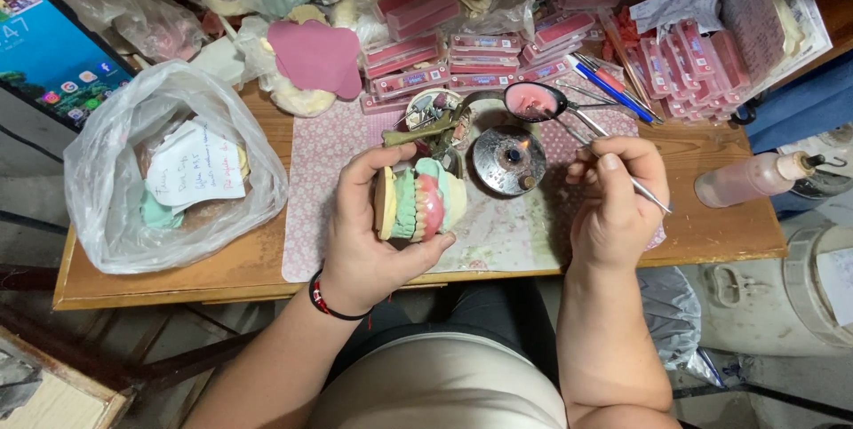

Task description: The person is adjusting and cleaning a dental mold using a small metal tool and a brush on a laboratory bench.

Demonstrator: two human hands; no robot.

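The left hand (369, 238) is wrapped around a dental model (419, 201), thumb over the top and fingers under it, holding it above the near part of the desk (160, 274); the model shows green and cream casts with pink wax gums between them. The right hand (613, 202) pinches a thin metal tool (649, 195) between thumb and fingertips, its shaft pointing out to the right. Between the two hands, a little farther back, sits a small round metal burner (508, 161) with a tiny flame. Just beyond it a spoon (535, 101) holds pink wax. Stacks of pink wax boxes (462, 60) line the far edge, and a plastic bag (164, 171) with paper slips lies at the left.
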